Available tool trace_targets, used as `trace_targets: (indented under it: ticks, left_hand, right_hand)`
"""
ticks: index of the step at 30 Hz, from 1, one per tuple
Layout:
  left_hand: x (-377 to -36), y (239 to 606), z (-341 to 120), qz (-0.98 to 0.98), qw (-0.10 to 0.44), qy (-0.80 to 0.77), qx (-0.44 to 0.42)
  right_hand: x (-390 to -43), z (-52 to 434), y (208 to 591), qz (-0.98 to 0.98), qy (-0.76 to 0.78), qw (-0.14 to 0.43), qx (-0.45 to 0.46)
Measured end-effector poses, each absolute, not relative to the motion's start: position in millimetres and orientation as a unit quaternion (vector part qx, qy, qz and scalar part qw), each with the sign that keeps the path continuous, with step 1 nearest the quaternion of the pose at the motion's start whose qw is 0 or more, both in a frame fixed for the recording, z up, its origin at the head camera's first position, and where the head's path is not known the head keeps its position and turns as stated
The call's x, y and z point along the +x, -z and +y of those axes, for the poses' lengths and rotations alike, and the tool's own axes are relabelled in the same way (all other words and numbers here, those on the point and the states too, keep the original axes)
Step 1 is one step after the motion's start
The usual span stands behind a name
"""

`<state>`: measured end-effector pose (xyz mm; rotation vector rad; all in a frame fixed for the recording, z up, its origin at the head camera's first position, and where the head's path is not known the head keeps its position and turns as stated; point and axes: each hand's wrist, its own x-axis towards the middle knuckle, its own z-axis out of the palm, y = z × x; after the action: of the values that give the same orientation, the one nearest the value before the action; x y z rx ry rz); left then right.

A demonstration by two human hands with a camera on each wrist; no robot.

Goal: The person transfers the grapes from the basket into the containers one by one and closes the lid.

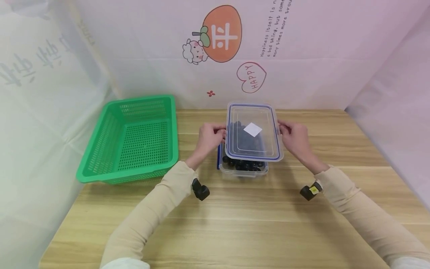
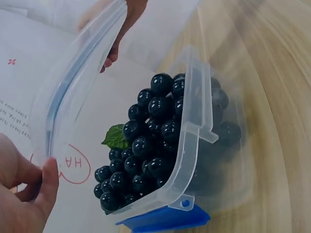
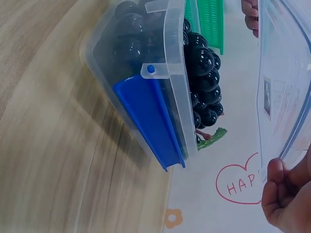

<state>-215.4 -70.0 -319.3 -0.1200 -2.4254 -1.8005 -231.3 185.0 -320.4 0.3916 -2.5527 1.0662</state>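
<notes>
Lifting now: both hands, left hand point(image 1: 209, 137) and right hand point(image 1: 294, 139), pinch the clear lid point(image 1: 252, 131) above the grape box point(image 1: 242, 166) — best kept level, clearing those grapes point(image 2: 146, 145).

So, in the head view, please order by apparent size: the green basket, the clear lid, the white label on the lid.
1. green basket
2. clear lid, raised nearer the camera, so somewhat flattered
3. white label
</notes>
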Motion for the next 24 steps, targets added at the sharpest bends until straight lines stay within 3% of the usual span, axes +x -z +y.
trace_targets:
  ticks: [11, 24]
  left_hand:
    - [-216.7, 324.2, -79.0, -0.834, 0.083, 0.535, -0.104]
    - [-219.0, 330.0, -77.0, -0.827, 0.225, 0.491, -0.157]
  right_hand:
    - [-233.2, 193.0, 322.9, -0.893, -0.366, 0.175, 0.195]
    - [-234.2, 195.5, 327.0, -0.868, -0.372, 0.228, 0.238]
